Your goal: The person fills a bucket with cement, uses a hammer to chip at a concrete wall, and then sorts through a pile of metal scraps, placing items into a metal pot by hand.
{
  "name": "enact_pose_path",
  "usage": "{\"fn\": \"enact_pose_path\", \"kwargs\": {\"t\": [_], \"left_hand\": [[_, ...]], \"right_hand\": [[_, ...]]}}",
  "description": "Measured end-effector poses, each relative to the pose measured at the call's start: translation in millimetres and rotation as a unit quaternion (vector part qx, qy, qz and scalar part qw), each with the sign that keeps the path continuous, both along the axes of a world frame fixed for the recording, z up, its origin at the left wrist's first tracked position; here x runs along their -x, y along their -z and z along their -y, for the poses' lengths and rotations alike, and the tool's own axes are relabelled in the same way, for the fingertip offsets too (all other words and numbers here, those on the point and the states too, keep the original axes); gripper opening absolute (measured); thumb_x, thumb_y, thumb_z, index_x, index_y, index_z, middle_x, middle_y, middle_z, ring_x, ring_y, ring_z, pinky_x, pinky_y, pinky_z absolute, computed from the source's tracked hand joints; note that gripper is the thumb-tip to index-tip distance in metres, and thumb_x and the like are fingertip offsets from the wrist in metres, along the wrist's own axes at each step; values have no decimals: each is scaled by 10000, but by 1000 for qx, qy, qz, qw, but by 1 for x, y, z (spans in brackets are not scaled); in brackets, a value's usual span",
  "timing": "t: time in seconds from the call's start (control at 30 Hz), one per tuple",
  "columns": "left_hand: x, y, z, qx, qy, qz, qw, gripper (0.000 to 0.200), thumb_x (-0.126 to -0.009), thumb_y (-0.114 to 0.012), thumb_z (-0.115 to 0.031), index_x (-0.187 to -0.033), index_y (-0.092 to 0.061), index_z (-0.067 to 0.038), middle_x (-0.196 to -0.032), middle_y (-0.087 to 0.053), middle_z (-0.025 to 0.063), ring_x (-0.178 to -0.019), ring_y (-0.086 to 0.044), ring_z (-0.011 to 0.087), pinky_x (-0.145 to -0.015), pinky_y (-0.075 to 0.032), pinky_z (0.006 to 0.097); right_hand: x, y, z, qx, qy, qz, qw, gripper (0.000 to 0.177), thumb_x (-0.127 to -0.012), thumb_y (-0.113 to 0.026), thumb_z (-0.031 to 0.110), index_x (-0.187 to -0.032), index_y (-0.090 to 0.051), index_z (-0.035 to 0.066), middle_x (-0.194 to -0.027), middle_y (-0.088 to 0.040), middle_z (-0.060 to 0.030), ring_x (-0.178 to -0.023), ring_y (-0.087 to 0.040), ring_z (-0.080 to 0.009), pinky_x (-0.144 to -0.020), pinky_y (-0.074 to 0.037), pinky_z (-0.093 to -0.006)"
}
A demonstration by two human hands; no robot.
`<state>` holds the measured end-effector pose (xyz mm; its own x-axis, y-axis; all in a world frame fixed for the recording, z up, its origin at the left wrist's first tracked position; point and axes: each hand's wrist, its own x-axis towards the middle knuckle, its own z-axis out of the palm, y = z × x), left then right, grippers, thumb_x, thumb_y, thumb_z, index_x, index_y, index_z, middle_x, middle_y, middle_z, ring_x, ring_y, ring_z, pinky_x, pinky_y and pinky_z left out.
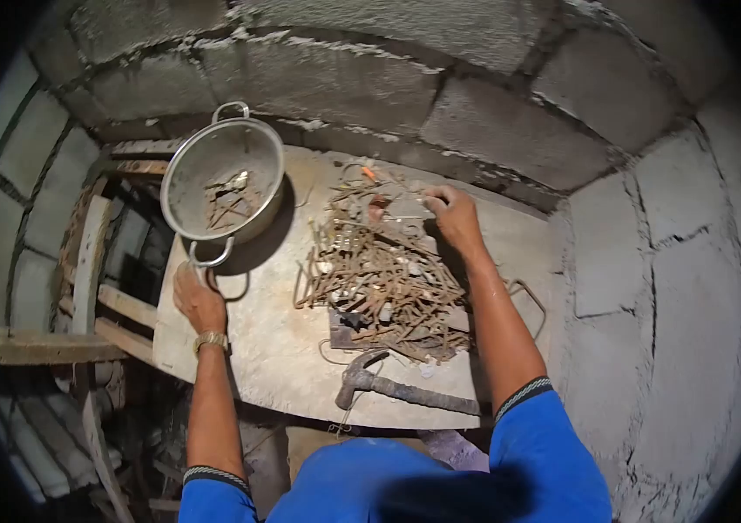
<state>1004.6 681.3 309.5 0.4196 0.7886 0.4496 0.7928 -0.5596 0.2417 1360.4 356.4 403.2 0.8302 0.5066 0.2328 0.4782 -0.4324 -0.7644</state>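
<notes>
A pile of rusty nails [388, 279] lies on a pale board, mixed with small whitish bits. My right hand [456, 218] is over the far right side of the pile, fingers pinched together; what they hold, if anything, is too small to make out. At the left stands a two-handled metal pot [257, 222] with a few rusty pieces [229, 205] at its bottom. Just below its near handle, my left hand [199, 296] rests at the board's left edge, thumb apart from the fingers, holding nothing I can see. A claw hammer [409, 390] lies in front of the pile.
The pale board [266, 349] carries all this against a block wall [327, 87]. Another block wall [605, 244] closes off the right side. Wooden slats [87, 261] stand left of the board. A bent rod [531, 305] lies beyond my right forearm.
</notes>
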Motion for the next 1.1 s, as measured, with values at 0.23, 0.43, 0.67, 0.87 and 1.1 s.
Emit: {"fn": "enact_pose_path", "kwargs": {"t": [0.23,0.43,0.67,0.87,1.1], "left_hand": [[-2,-27,-51,371,-10,533,761,588,-990,-543,-516,-1323,-585,-34,-1292,-625,150,-1210,-563,244,-1023,-415,424],[-54,-113,-63,372,138,276,875,408,-852,-700,-339,-1081,-709,-2,-961,-739,127,-826,-691,246,-688,-539,388],[44,-141,-76,404,114,198,886,214,-752,-561,-71,-907,-651,46,-715,-650,95,-628,-613,179,-594,-504,338],[150,-126,-32,437,145,238,855,298,-772,-566,-81,-1018,-645,69,-775,-645,67,-683,-572,134,-641,-493,310],[174,-140,-9,427,109,161,883,411,-855,-685,-156,-1202,-596,45,-953,-692,155,-826,-664,208,-759,-529,356]], "right_hand": [[93,-73,53,-41,28,-107,993,226,-899,-661,202,-966,-692,-11,-895,-701,-70,-851,-631,-156,-804,-493,-300],[145,-75,64,-35,1,-176,984,183,-886,-692,192,-916,-682,12,-837,-662,-41,-801,-594,-133,-757,-479,-286],[188,-113,74,-76,-23,-212,974,140,-881,-715,162,-873,-667,31,-799,-634,4,-722,-562,-99,-685,-471,-258],[215,-105,42,-96,-54,-218,970,120,-896,-708,134,-948,-718,27,-865,-690,-18,-814,-620,-99,-742,-507,-259],[273,-138,-79,-57,-194,-110,973,148,-892,-717,139,-966,-729,12,-902,-732,-94,-829,-677,-152,-784,-526,-283]]}}
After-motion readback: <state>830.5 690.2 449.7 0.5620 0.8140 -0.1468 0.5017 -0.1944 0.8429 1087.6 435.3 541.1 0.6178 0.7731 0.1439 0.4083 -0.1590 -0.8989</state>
